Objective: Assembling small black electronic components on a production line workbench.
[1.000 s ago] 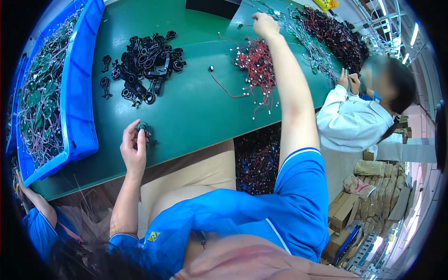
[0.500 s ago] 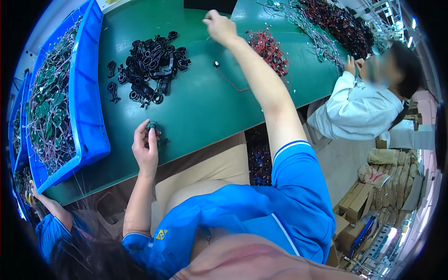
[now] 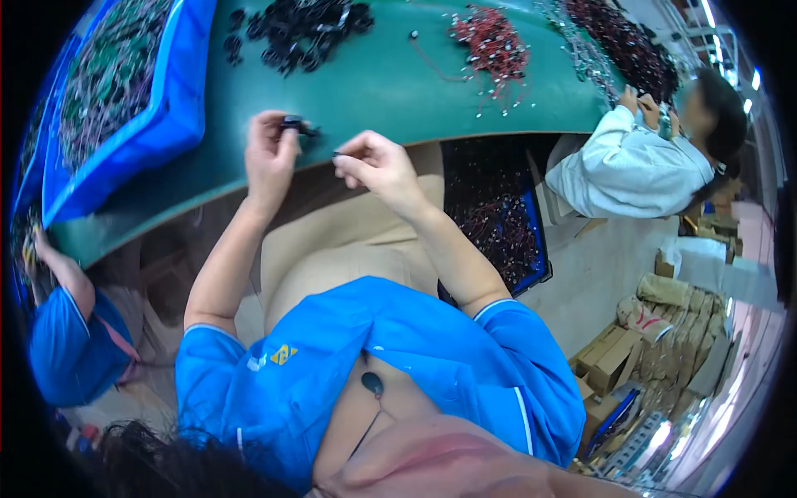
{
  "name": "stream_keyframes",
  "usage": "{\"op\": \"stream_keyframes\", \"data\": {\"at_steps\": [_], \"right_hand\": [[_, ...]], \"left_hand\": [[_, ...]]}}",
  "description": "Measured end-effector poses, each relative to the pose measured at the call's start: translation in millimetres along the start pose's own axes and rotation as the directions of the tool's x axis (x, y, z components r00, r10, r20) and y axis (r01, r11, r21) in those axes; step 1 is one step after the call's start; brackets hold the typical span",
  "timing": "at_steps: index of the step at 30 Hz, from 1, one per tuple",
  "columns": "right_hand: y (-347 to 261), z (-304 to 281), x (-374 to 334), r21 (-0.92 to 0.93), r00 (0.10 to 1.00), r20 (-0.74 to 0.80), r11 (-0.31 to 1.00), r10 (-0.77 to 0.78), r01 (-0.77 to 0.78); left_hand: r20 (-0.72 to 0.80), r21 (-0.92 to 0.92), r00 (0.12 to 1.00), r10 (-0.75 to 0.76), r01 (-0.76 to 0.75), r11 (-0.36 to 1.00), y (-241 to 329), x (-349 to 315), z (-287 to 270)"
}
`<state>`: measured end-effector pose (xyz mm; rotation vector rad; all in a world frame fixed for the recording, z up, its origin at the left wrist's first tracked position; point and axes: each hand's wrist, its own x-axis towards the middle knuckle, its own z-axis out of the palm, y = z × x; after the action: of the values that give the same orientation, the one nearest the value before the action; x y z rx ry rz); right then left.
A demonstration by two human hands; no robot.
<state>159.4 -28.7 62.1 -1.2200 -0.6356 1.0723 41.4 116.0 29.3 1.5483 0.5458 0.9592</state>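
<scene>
My left hand (image 3: 270, 158) holds a small black plastic part (image 3: 297, 126) between thumb and fingers, just over the near edge of the green table (image 3: 374, 100). The part resembles the ring-ended black pieces (image 3: 307, 33) heaped farther back. To its right, my right hand (image 3: 378, 170) is closed in a pinch, its fingertips turned toward the left hand. A tiny dark bit shows at those fingertips, too small to name. The two hands are apart from each other.
A blue bin (image 3: 184, 116) of green boards and wires stands at left. Red wires (image 3: 494, 54) lie heaped at the back, darker wires (image 3: 618, 41) beyond. A co-worker in a pale top (image 3: 639, 174) sits at right; another in blue (image 3: 62, 340) is at left.
My right hand has come back from the far side of the table to beside my left hand. The left hand still holds the black part. The whole view has shifted.
</scene>
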Motion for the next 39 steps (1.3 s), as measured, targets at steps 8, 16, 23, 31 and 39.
{"op": "stream_keyframes", "data": {"at_steps": [8, 16, 23, 31, 39], "right_hand": [[48, 21, -88, -0.354, 0.944, -0.129, 0.903, -0.305, 0.243], [58, 29, -109, -0.604, 0.952, -0.161, 0.789, -0.261, 0.114], [49, 18, -116, -0.825, 0.983, -0.177, 0.540, 0.039, -0.170], [66, 9, -119, -0.701, 0.984, -0.161, 0.711, -0.082, -0.056], [61, 12, -119, -0.680, 0.975, -0.202, 0.730, -0.094, -0.070]], "left_hand": [[0.446, -0.249, 0.777, -0.445, 0.585, 0.772, 9, -115, 17], [0.416, -0.318, 0.782, -0.465, 0.604, 0.731, 15, -136, 17], [0.326, -0.213, 0.837, -0.440, 0.519, 0.828, 17, -134, 17], [0.337, -0.197, 0.779, -0.528, 0.607, 0.770, 3, -135, 16], [0.376, -0.086, 0.756, -0.536, 0.605, 0.792, 4, -133, 13]]}}
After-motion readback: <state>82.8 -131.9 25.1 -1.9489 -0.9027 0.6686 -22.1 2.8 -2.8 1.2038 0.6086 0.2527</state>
